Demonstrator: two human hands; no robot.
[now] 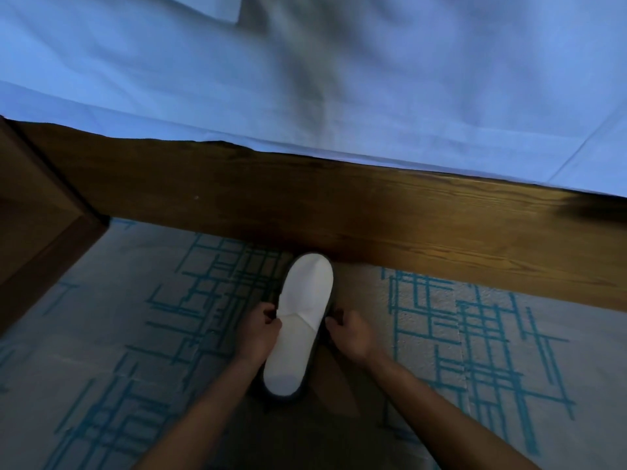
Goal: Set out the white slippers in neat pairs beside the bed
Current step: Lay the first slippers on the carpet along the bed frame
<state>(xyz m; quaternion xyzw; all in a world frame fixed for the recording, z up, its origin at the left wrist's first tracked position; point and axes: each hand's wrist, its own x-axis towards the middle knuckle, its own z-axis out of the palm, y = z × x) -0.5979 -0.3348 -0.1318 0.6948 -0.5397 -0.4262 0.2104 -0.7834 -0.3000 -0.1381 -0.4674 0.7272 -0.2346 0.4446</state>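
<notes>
Your slipper [298, 323] lies on the carpet [475, 334] right between your two hands, toe pointing away from you and touching or all but touching the wooden bed frame [373, 212], heel toward you. Its long axis runs nearly square to the frame, leaning a little so the heel sits slightly to your left of the toe. Your left hand [259, 329] is curled against the left edge about where the upper ends and the open insole begins, and your right hand [347, 329] mirrors it on the right edge. Each grip is narrow, fingers folded in and pinching at the sides of the sole; whether the fingertips truly clamp the edge or only rest against it, you cannot tell from here. Both hands are equally near, so neither has the advantage. A dark rim shows around the white top at toe and heel; it may be the sole or a second slipper stacked beneath, and the view does not settle it. If it is a pair, the coming move would likely be a sideways split, one hand each way, keeping both axes parallel and toes level along the frame. No other slipper is in sight.
</notes>
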